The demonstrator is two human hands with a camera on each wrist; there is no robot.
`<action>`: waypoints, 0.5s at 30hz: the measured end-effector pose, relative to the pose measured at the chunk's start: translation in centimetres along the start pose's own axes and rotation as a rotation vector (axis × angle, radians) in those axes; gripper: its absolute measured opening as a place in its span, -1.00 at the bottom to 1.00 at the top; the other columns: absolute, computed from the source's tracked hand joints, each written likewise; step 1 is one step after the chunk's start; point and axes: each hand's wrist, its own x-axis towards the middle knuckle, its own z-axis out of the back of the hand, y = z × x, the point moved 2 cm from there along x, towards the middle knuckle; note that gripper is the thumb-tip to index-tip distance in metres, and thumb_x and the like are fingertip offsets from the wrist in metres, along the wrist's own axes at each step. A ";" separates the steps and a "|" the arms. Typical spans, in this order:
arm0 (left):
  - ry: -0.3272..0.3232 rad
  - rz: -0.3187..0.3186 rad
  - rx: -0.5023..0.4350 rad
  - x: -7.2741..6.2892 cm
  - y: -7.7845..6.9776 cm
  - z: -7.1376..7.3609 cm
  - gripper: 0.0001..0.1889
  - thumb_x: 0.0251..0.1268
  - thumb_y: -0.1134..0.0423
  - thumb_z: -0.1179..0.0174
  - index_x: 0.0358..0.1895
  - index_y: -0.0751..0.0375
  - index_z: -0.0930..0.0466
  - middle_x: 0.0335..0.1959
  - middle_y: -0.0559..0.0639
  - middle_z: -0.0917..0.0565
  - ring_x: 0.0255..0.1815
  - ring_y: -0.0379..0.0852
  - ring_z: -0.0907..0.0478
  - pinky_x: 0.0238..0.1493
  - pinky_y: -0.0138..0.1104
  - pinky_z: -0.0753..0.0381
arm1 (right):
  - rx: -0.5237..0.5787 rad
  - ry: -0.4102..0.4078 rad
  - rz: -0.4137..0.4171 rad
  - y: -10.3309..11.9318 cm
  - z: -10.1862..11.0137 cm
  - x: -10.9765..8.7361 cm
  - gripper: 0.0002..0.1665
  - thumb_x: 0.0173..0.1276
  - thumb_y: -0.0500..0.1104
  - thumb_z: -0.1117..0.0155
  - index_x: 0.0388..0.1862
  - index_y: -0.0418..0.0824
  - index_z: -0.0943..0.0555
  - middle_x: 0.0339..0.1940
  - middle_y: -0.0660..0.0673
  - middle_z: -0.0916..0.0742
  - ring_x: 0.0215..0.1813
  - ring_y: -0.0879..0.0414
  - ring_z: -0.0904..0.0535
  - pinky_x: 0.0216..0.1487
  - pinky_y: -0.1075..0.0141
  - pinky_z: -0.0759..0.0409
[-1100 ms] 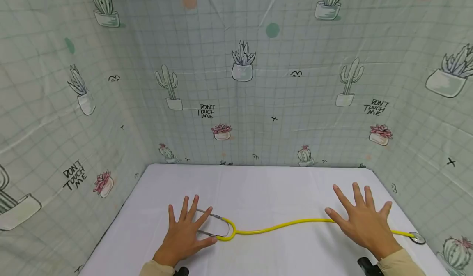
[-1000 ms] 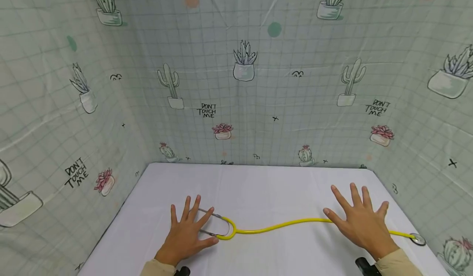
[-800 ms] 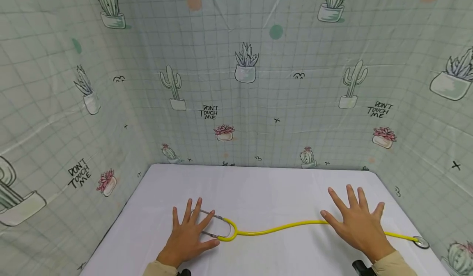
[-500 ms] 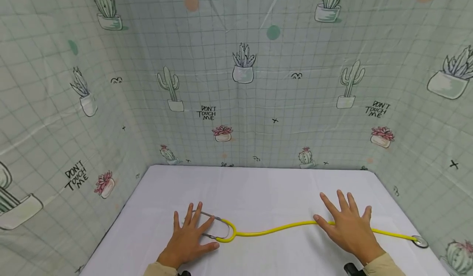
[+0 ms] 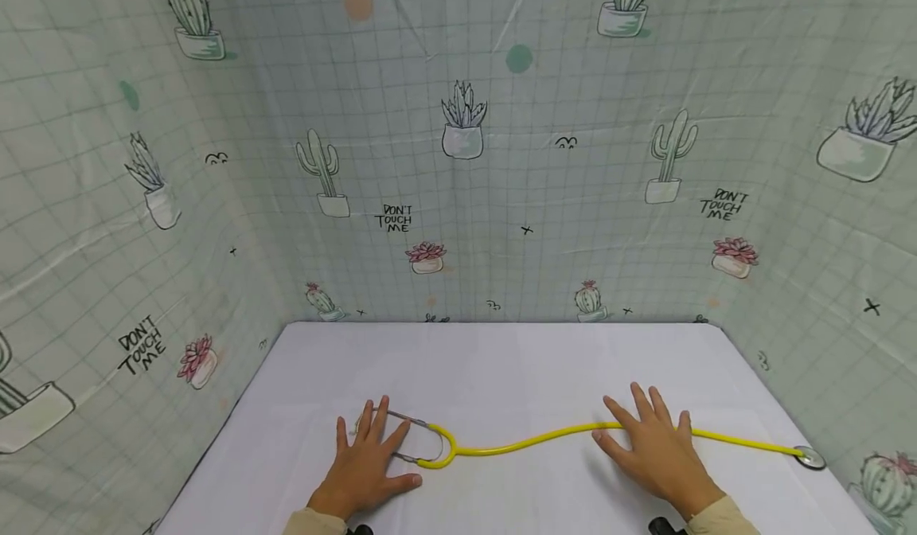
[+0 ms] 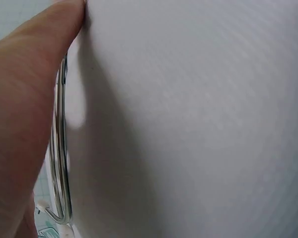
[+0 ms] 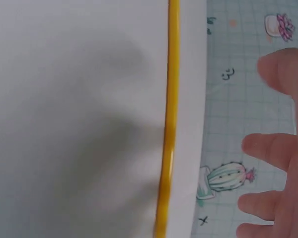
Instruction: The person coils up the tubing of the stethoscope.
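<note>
A stethoscope [image 5: 501, 449] with yellow tubing lies stretched across the white table in the head view. Its metal ear tubes [image 5: 401, 416] are at the left, its round chest piece [image 5: 810, 458] at the right. My left hand [image 5: 361, 467] is spread over the ear tubes and hides part of them; the left wrist view shows the metal tubes [image 6: 60, 148] beside the thumb. Above the tubing, my right hand [image 5: 659, 455] hovers with fingers spread, casting a shadow on the table. The yellow tube [image 7: 171, 99] runs below the right hand in the right wrist view. Neither hand grips anything.
The white tabletop [image 5: 501, 376] ends at a back edge against a hanging cloth [image 5: 530, 177] printed with potted cacti. That cloth also closes off the left and right sides. Dark wrist devices [image 5: 662, 525] show at the cuffs.
My right hand has moved left along the tubing and lower, baring more tube near the chest piece. My left hand has shifted slightly down over the ear tubes. The stethoscope stays in place.
</note>
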 end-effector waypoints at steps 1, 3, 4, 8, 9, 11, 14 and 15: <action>0.008 0.006 -0.013 -0.1 0.0 -0.1 0.00 0.01 -0.61 -0.09 0.43 0.00 -0.44 0.61 0.27 0.01 0.59 0.35 0.18 0.32 0.48 0.27 | 0.007 0.002 0.004 0.1 -0.3 0.0 -0.23 0.38 0.41 -0.14 0.31 -0.08 -0.59 0.42 -0.50 -0.38 0.43 -0.53 -0.15 0.12 -0.65 0.00; 0.014 0.012 -0.029 -0.2 0.1 -0.3 0.00 0.02 -0.60 -0.10 0.43 0.02 -0.45 0.61 0.27 0.02 0.59 0.35 0.18 0.33 0.47 0.26 | 0.034 -0.003 0.010 0.4 -0.9 -0.1 -0.34 0.38 0.29 -0.24 0.24 -0.11 -0.64 0.38 -0.48 -0.43 0.42 -0.52 -0.20 0.13 -0.63 -0.07; 0.012 0.012 -0.039 -0.2 0.1 -0.4 -0.01 0.03 -0.60 -0.10 0.42 0.03 -0.45 0.61 0.28 0.02 0.59 0.35 0.19 0.33 0.47 0.25 | 0.049 -0.010 0.014 0.6 -1.1 -0.2 -0.41 0.38 0.22 -0.28 0.20 -0.13 -0.66 0.36 -0.48 -0.46 0.40 -0.51 -0.23 0.12 -0.62 -0.10; -0.013 -0.001 -0.059 -0.1 0.3 -0.4 -0.05 0.08 -0.56 -0.11 0.39 0.06 -0.48 0.59 0.28 -0.04 0.59 0.33 0.15 0.34 0.46 0.22 | 0.096 -0.036 0.028 1.6 -2.1 0.0 -0.56 0.35 0.03 -0.36 0.11 -0.17 -0.69 0.30 -0.43 -0.55 0.38 -0.47 -0.33 0.14 -0.59 -0.15; -0.024 -0.007 -0.060 -0.1 0.4 -0.4 -0.08 0.11 -0.53 -0.12 0.38 0.07 -0.49 0.59 0.28 -0.07 0.59 0.33 0.14 0.34 0.46 0.22 | 0.105 -0.041 0.037 2.0 -2.3 0.1 -0.57 0.34 0.00 -0.36 0.10 -0.18 -0.69 0.29 -0.42 -0.56 0.37 -0.46 -0.35 0.15 -0.58 -0.16; -0.057 -0.020 -0.055 0.0 0.5 -0.2 -0.15 0.16 -0.47 -0.16 0.34 0.08 -0.53 0.56 0.29 -0.15 0.58 0.33 0.07 0.34 0.46 0.21 | 0.123 -0.050 0.056 2.9 -2.8 0.4 -0.59 0.33 -0.03 -0.37 0.09 -0.18 -0.69 0.27 -0.39 -0.58 0.37 -0.42 -0.37 0.17 -0.58 -0.15; -0.093 -0.033 -0.049 0.2 0.7 0.1 -0.28 0.24 -0.37 -0.18 0.26 0.09 -0.57 0.50 0.31 -0.27 0.56 0.32 -0.01 0.35 0.44 0.20 | 0.149 -0.058 0.083 4.2 -3.5 0.5 -0.61 0.31 -0.06 -0.38 0.07 -0.19 -0.69 0.25 -0.35 -0.61 0.35 -0.38 -0.42 0.18 -0.56 -0.16; -0.096 -0.036 -0.052 0.3 0.7 0.2 -0.32 0.26 -0.34 -0.19 0.24 0.09 -0.58 0.49 0.32 -0.28 0.56 0.33 -0.02 0.36 0.44 0.19 | 0.150 -0.057 0.085 4.6 -3.7 0.4 -0.61 0.30 -0.07 -0.38 0.06 -0.19 -0.69 0.23 -0.34 -0.63 0.34 -0.37 -0.44 0.18 -0.55 -0.18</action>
